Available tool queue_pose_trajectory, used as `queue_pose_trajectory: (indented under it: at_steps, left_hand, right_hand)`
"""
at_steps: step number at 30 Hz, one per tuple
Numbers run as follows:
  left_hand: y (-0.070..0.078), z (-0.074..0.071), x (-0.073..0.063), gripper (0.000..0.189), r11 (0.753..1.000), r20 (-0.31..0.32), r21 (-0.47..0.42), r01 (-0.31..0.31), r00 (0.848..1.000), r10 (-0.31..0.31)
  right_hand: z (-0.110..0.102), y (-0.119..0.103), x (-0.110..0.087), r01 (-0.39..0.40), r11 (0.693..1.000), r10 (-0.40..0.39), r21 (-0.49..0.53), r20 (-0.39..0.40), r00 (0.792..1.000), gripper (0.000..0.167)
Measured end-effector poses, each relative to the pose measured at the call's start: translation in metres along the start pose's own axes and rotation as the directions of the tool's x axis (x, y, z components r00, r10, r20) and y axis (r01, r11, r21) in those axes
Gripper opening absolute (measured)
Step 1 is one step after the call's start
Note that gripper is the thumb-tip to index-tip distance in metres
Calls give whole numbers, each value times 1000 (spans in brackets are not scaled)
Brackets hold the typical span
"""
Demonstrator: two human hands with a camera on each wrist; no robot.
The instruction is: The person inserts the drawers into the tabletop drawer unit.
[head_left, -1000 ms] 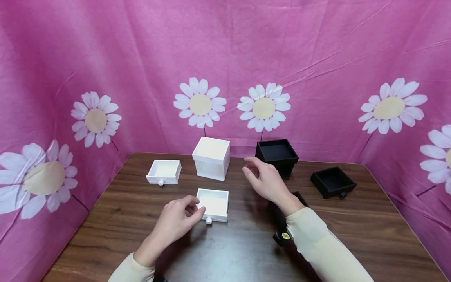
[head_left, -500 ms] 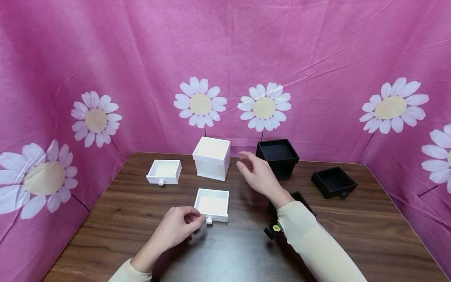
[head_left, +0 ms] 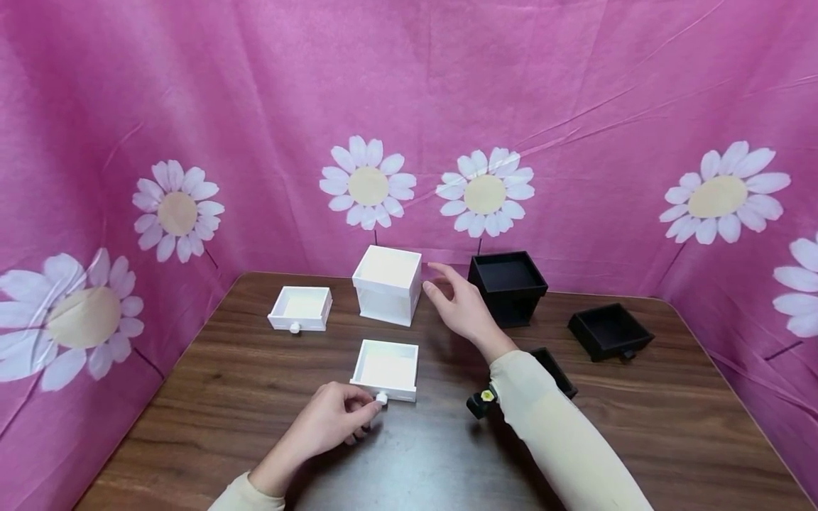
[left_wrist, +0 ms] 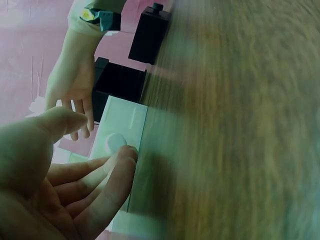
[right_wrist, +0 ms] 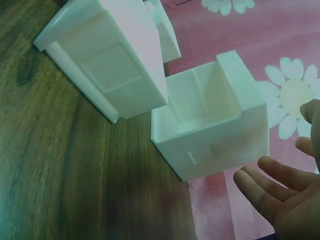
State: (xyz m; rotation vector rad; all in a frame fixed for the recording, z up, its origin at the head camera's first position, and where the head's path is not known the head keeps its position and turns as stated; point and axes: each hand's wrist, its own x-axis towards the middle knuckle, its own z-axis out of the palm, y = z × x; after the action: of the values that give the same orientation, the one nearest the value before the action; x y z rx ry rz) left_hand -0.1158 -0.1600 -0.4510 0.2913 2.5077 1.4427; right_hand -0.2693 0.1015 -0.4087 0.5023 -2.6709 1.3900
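The left hand (left_wrist: 70, 172) hides part of the near white drawer (left_wrist: 122, 119).

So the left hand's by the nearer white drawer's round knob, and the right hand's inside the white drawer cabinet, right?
Not quite: the right hand is outside the white drawer cabinet, beside it, as the right wrist view shows. The left hand is by the round knob of the nearer white drawer.

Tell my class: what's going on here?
A person works at a wooden table. The left grip is at the knob of the front white drawer, thumb apart from the fingers. The right grip is beside the white case; whether it touches is unclear. That drawer sits in front of the case. Another white drawer stands to the left, and a black case and two black drawers to the right.
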Motion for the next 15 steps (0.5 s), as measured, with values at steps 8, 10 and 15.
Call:
queue_pose_trajectory:
  at_steps: [8,10,15]
  left_hand:
    - [-3,5,5,26,998,21,-40,46,999,-45]
    - [-4,6,6,26,997,32,-60,55,998,-54]
    - [-5,8,8,24,991,49,-112,74,996,-69]
  right_hand:
    - [14,4,15,-4,996,2,92,23,1000,52]
    - [17,5,19,-1,994,-1,106,27,1000,52]
    - [25,6,25,3,991,-7,135,32,999,54]
